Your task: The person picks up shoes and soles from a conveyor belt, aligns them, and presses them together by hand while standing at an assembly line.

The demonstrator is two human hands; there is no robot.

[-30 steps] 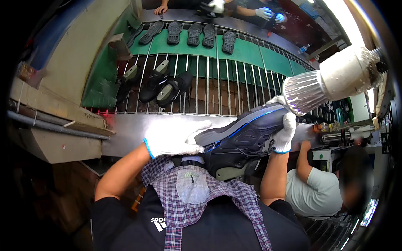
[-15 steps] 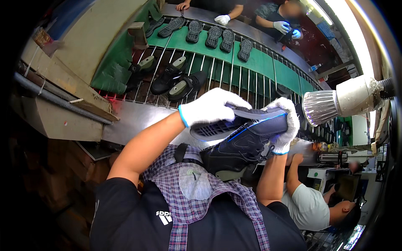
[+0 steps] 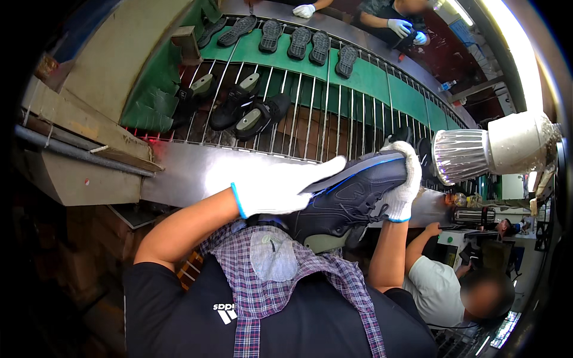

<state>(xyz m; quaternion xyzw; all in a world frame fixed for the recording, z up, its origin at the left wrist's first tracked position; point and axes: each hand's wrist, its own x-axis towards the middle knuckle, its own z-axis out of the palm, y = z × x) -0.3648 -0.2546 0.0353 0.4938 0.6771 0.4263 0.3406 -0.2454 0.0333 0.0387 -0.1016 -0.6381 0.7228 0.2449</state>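
Note:
A black lace-up shoe upper (image 3: 343,210) lies tilted on its side in front of my chest, its toe pointing right. Along its upper edge runs a dark grey sole (image 3: 362,166), pressed against it, with a thin blue line of light at the seam. My right hand (image 3: 407,186), in a white knit glove, is closed around the toe end, gripping upper and sole together. My left hand (image 3: 286,186), also gloved in white, closes over the sole toward the heel, thumb stretched along it. Its other fingers and the heel part of the sole are mostly hidden.
Ahead runs a rod conveyor (image 3: 310,119) carrying several black shoes (image 3: 262,116). Loose soles (image 3: 299,43) line a green strip (image 3: 250,58) beyond. A lamp (image 3: 462,156) juts in close at right. Co-workers' gloved hands (image 3: 399,27) are across; another person (image 3: 439,289) sits right.
The sole, standing off the upper toward the heel before, now lies against it. My left hand has slid down over it, and the shoe has turned slightly flatter.

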